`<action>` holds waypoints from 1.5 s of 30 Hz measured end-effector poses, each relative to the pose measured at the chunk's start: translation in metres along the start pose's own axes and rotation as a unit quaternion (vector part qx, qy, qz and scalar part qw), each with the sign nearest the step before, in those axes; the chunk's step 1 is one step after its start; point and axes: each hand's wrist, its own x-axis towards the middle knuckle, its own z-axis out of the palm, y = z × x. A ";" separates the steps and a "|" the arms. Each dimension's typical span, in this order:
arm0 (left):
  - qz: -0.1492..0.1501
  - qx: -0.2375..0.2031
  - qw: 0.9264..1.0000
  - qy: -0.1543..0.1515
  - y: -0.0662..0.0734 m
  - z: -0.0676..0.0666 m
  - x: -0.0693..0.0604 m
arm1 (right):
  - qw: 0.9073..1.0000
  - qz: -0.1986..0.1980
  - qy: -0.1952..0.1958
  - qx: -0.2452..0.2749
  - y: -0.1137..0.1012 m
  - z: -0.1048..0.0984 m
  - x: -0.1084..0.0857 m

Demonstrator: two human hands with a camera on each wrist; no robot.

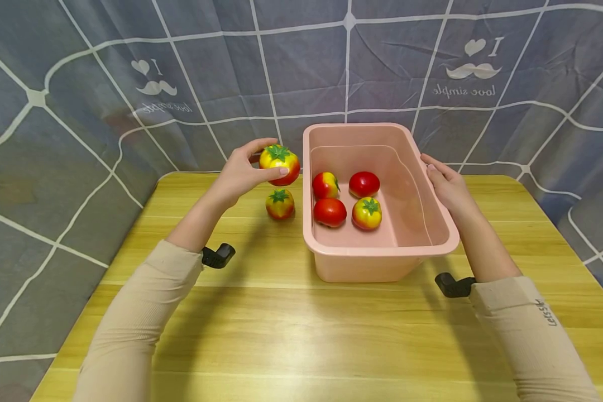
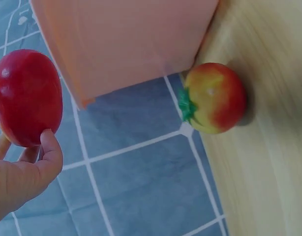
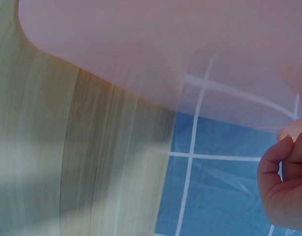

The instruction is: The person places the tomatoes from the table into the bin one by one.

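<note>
My left hand (image 1: 237,174) grips a toy tomato (image 1: 275,158), yellow and red with a green leafy top, raised just left of the bin. In the left wrist view the red underside of this held tomato (image 2: 29,101) faces the camera. Below it, a second tomato (image 1: 280,205) stands on the table against nothing but the tabletop, beside the bin's left wall. My right hand (image 1: 451,192) holds the right rim of the pink plastic bin (image 1: 382,250), its fingers curled at the edge in the right wrist view. Inside the bin lie several tomatoes, including a red one (image 1: 330,213) and a yellow-red one (image 1: 367,213).
The wooden table (image 1: 281,335) carries the bin near its back edge. A grey-blue curtain (image 1: 301,67) with white lines hangs behind and at both sides. A black wrist mount (image 1: 219,255) juts from the left sleeve, another (image 1: 454,285) from the right.
</note>
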 end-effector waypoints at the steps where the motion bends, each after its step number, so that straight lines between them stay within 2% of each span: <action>1: 0.001 0.001 1.000 -0.004 0.002 0.001 0.001 | 1.000 0.001 0.000 0.001 0.000 0.000 0.000; 9: 0.015 -0.010 1.000 -0.022 0.017 0.014 0.006 | 1.000 0.002 0.005 -0.013 -0.001 0.000 -0.003; 14: 0.029 -0.009 0.999 -0.033 0.023 0.023 0.009 | 1.000 0.004 0.002 -0.004 0.000 0.000 -0.002; 17: 0.032 -0.003 0.999 -0.040 0.026 0.029 0.010 | 1.000 0.003 0.002 0.021 0.001 0.000 -0.002; 23: 0.032 0.023 0.998 -0.056 0.027 0.039 0.012 | 1.000 0.000 0.004 -0.002 0.001 0.001 -0.003; 29: 0.038 0.014 0.997 -0.068 0.028 0.048 0.015 | 1.000 0.000 0.005 -0.005 0.001 0.001 -0.001; 37: 0.044 0.024 0.995 -0.082 0.026 0.059 0.017 | 1.000 -0.001 0.004 -0.016 0.001 0.001 -0.002; 45: 0.054 0.021 0.995 -0.086 0.027 0.069 0.018 | 1.000 -0.005 0.008 -0.024 0.000 0.003 -0.003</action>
